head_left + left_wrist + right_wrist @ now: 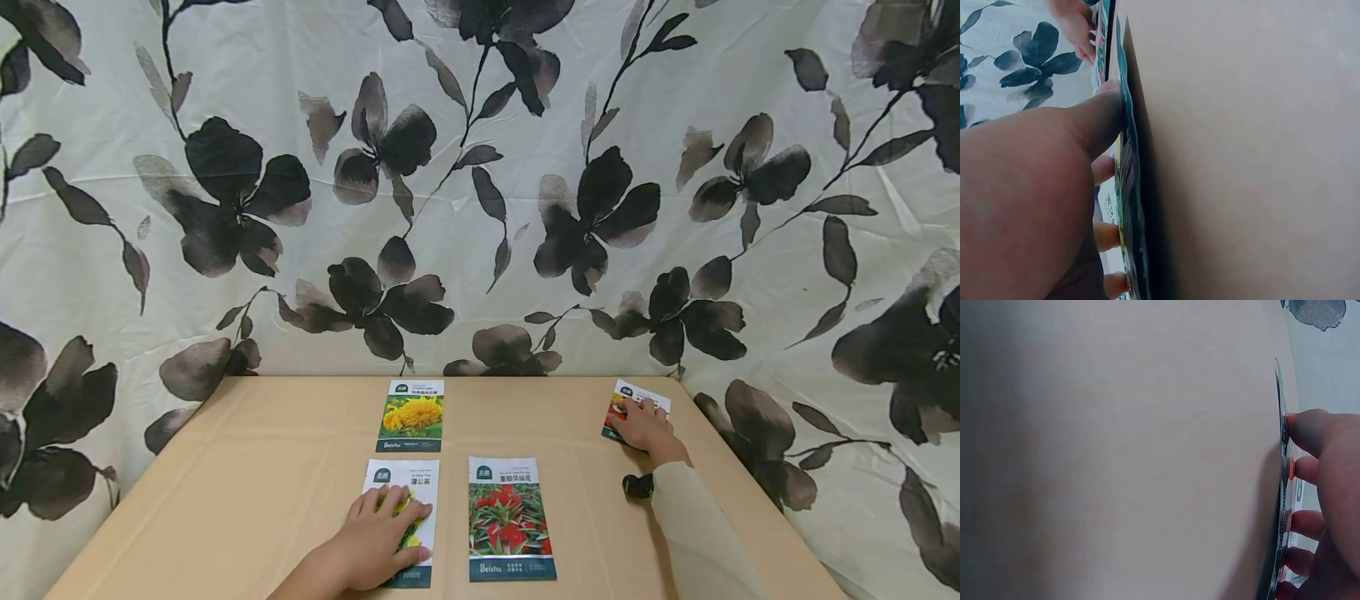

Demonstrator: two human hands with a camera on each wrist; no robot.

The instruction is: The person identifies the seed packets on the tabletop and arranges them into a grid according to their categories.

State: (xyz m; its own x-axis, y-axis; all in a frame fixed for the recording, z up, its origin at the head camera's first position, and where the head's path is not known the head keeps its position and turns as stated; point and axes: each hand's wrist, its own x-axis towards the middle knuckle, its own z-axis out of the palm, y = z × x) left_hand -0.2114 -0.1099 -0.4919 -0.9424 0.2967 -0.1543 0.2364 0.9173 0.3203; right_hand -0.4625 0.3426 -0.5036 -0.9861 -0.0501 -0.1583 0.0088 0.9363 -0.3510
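Note:
My left hand (381,537) lies over a white-topped seed packet (422,577) with yellow flowers, at the front left of the table. In the left wrist view its thumb and fingertips press on the packet's printed face, and the packet's near edge stands slightly off the surface. Toward the back right corner, my right hand (647,427) rests its fingertips on another seed packet (632,390) with a red picture. The right wrist view has the thumb and fingers all on that packet's upper face. Much of both packets' pictures is hidden under the hands.
Between the hands lies a seed packet (512,521) with red flowers. A packet with a yellow bloom (410,417) lies behind the left hand's one. The tan table (247,475) ends at a white curtain (480,242) with dark flowers.

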